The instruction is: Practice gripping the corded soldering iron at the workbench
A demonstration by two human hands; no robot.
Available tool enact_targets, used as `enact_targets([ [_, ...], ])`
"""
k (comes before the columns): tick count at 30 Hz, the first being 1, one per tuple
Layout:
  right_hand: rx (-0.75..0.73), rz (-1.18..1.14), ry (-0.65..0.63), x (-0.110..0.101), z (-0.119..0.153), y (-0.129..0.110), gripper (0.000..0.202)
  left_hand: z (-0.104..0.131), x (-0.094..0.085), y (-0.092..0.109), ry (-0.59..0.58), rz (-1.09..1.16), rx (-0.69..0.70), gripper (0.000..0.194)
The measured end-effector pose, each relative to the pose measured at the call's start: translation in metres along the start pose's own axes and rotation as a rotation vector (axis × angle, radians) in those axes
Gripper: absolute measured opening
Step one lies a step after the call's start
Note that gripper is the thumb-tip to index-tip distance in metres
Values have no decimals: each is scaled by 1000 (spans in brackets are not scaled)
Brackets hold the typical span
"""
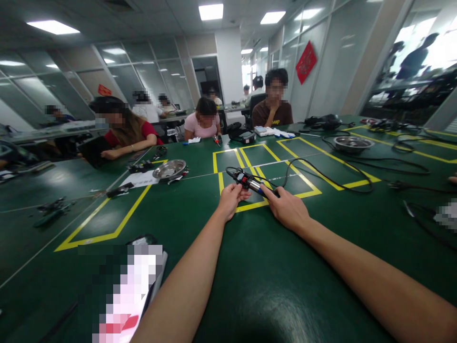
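Observation:
My right hand [288,207] is closed round the dark rear end of a slim hand tool [254,185] with a silver barrel and a blue band. Its exact kind is too small to tell. At the tool's far end sits a small red and black part [243,178], with a thin dark wire looping beside it. My left hand [232,199] has its fingers closed at this part, seemingly pinching it from below; the fingertips are partly hidden. Both hands are just above the green table, over a yellow-taped rectangle [246,207].
A black cable [321,177] curves over the table to the right. Steel bowls stand at left [170,169] and right [353,144]. A blurred-out device [132,290] lies near my left forearm. Several people sit across the table, near white gloves [274,132].

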State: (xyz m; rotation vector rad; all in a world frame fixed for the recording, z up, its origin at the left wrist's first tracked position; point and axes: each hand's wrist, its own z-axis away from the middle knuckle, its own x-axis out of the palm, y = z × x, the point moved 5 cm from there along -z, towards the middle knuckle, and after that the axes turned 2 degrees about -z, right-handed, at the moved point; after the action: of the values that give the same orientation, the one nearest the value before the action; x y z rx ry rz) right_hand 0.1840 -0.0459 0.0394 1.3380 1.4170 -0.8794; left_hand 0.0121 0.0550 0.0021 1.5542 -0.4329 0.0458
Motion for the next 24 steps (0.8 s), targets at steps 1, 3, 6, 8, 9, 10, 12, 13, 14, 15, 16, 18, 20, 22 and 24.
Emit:
enact_targets([
  [1,3,-2,1,1,0,0,54,1,0,0,-2,3,-1,15],
  [3,7,-9,0,2,0,1,54,2,1,2,-10,24,-8,16],
  [6,8,-25,-6,3,-1,2,54,4,2,4,-15,89,-19,22],
  [8,12,-31,-20,4,-1,3,55,5,3,6,-11,134,-23,25],
  [9,16,-31,-29,4,-1,4,55,5,3,7,-10,151,-24,26],
  [10,19,-32,-39,3,-1,4,55,5,3,7,-9,164,-24,26],
  [12,17,-34,-53,2,-1,3,55,6,3,8,-12,176,-32,24],
  [13,16,-36,-56,2,-1,3,55,6,2,7,-13,177,-37,23],
  [14,16,-38,-60,1,-1,3,56,5,2,7,-15,175,-41,22],
  [15,19,-39,-63,1,-1,2,56,5,2,7,-18,170,-42,21],
  [16,24,-39,-67,0,-1,2,56,5,2,7,-23,163,-42,19],
  [18,33,-38,-74,0,-1,3,56,5,3,7,-32,149,-33,15],
  [20,29,-41,-75,0,0,3,57,6,3,8,-38,136,-27,13],
  [22,18,-48,-70,0,0,3,57,7,3,8,-41,131,-30,11],
  [24,8,-55,-64,0,-1,4,58,8,4,8,-45,131,-36,10],
])
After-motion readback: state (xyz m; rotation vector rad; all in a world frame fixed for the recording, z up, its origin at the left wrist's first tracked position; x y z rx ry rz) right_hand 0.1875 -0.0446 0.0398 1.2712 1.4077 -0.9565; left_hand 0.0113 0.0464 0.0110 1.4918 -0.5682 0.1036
